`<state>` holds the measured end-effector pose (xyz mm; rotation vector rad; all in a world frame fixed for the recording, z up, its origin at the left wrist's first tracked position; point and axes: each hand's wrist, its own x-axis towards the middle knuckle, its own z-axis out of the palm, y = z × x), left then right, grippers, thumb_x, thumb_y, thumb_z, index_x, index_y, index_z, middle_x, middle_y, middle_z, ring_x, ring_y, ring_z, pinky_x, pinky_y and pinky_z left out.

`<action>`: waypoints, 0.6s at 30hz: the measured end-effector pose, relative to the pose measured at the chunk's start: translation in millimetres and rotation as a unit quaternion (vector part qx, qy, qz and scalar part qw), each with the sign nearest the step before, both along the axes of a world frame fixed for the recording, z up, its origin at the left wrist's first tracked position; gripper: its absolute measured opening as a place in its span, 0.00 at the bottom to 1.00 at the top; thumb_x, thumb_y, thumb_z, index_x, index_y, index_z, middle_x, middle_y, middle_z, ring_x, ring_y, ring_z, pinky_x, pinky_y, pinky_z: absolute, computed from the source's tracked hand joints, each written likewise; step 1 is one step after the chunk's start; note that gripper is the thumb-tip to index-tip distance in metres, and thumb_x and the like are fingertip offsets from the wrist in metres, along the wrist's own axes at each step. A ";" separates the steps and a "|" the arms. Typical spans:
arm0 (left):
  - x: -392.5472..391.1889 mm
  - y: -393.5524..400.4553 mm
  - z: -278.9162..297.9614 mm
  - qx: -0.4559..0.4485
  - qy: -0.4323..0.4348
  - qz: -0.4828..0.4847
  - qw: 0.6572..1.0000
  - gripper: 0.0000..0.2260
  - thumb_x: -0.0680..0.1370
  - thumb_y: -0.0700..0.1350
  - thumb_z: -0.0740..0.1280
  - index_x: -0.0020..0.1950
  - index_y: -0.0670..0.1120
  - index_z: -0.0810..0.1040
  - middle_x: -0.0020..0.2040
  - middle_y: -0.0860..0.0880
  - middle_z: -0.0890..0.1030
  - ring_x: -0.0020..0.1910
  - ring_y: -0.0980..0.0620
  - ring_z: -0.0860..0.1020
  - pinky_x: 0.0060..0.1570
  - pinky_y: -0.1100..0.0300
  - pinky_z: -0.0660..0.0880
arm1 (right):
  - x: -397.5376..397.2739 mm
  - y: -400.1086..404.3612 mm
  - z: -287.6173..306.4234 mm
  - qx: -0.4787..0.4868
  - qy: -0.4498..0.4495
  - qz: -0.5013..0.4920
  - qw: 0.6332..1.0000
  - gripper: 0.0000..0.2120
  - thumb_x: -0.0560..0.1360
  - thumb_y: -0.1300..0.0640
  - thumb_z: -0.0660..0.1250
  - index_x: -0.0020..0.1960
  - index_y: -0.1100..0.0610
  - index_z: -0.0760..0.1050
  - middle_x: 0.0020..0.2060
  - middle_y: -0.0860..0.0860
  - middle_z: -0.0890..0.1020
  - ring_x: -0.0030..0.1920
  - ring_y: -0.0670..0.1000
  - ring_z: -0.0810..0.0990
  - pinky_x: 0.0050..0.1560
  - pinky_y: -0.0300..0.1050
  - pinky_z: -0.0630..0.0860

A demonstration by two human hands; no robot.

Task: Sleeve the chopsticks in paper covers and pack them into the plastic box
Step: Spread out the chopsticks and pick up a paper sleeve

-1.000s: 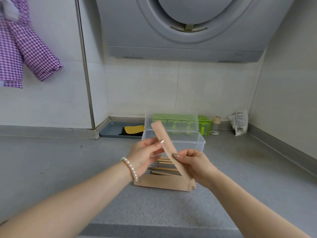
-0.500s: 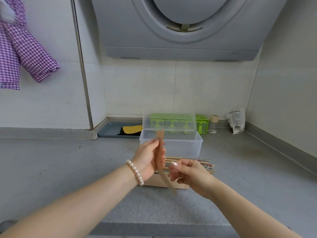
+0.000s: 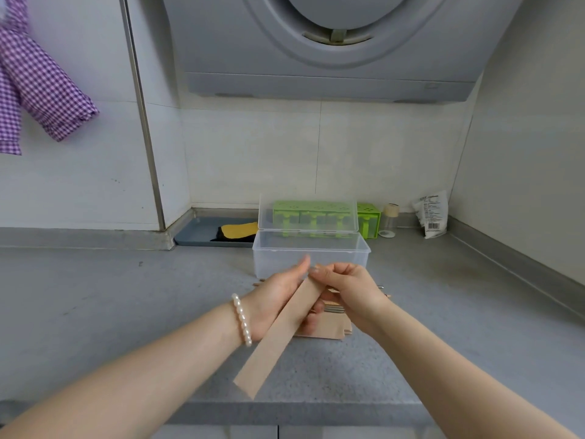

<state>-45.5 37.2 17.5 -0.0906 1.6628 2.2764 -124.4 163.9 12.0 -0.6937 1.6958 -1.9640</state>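
Paper cover (image 3: 278,331) in both hands, chopsticks (image 3: 332,308) mostly hidden.

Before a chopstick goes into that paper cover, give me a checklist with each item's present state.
1. Paper cover held: ok, left hand grips it and right hand pinches its far end.
2. Cover mouth opened: cannot tell.
3. Chopstick in hand: not ok, the chopsticks lie on the counter behind the hands.
4. Plastic box open: ok, lid up.
5. Spare covers within reach: ok, stacked under the hands.
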 end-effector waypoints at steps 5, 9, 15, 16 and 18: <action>-6.9 -5.6 -11.5 -0.208 0.022 0.114 0.971 0.07 0.80 0.38 0.59 0.48 0.38 0.76 0.36 0.45 0.81 0.32 0.53 0.81 0.37 0.60 0.79 | -24.5 12.2 -8.0 0.119 0.021 -0.053 0.991 0.10 0.74 0.53 0.68 0.43 0.60 0.80 0.36 0.52 0.82 0.35 0.48 0.78 0.40 0.41 0.74; -11.0 -21.0 -23.9 -0.579 0.102 0.094 0.803 0.11 0.81 0.46 0.56 0.43 0.48 0.74 0.39 0.52 0.76 0.37 0.53 0.75 0.37 0.61 0.71 | -62.5 40.5 -17.7 0.319 0.220 -0.165 0.907 0.07 0.72 0.57 0.71 0.47 0.60 0.82 0.40 0.51 0.82 0.40 0.48 0.78 0.44 0.39 0.73; -13.0 -27.8 -56.9 -0.676 0.156 -0.029 0.720 0.12 0.82 0.49 0.53 0.38 0.52 0.65 0.39 0.54 0.70 0.41 0.54 0.69 0.42 0.59 0.65 | -69.1 58.8 -44.0 0.436 0.307 -0.113 0.839 0.06 0.72 0.58 0.71 0.48 0.55 0.83 0.45 0.49 0.82 0.42 0.46 0.75 0.43 0.35 0.68; -14.0 -29.1 -61.6 -0.673 0.160 -0.029 0.722 0.14 0.82 0.50 0.53 0.36 0.52 0.63 0.38 0.54 0.69 0.40 0.53 0.69 0.41 0.58 0.65 | -69.2 59.9 -45.2 0.431 0.314 -0.120 0.837 0.07 0.72 0.59 0.71 0.49 0.55 0.83 0.47 0.49 0.82 0.43 0.46 0.74 0.45 0.35 0.68; -12.7 -32.2 -68.3 -0.676 0.158 -0.025 0.719 0.15 0.81 0.52 0.52 0.35 0.53 0.62 0.37 0.53 0.69 0.38 0.52 0.70 0.40 0.57 0.67 | -70.5 62.0 -46.2 0.424 0.323 -0.122 0.838 0.07 0.72 0.59 0.71 0.49 0.55 0.83 0.47 0.49 0.82 0.43 0.46 0.74 0.47 0.35 0.68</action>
